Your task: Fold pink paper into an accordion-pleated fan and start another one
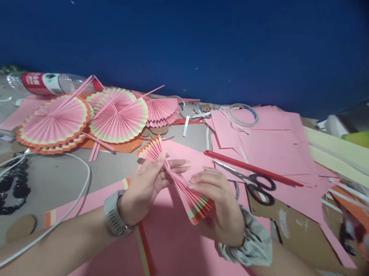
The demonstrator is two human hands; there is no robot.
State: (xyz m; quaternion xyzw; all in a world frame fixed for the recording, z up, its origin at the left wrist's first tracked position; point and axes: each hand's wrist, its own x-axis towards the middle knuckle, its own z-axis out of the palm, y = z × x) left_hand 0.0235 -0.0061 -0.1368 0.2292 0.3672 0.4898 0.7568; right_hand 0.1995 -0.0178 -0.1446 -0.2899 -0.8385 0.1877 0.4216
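Observation:
A pleated paper fan (181, 185), pink with cream and orange ends, is pinched narrow in the middle and flares at both ends. My left hand (151, 172) grips it near the pinched middle, thumb on top. My right hand (220, 196) curls around its lower right end, fingertips on the pleats. Pink paper sheets (177, 254) lie beneath both hands. Beside my right hand rest scissors (247, 179) with black handles, blades slightly apart, and a red stick (254, 168). A paper strip with orange and cream edging (144, 252) lies below my left wrist.
Finished round paper fans (52, 119) lie at the back left, before a plastic bottle (44, 83). A tape roll (242, 115) sits on pink sheets (272, 139) at the back right. A white cable (86, 178) loops past black beads (11, 190). A blue wall (190, 38) stands behind.

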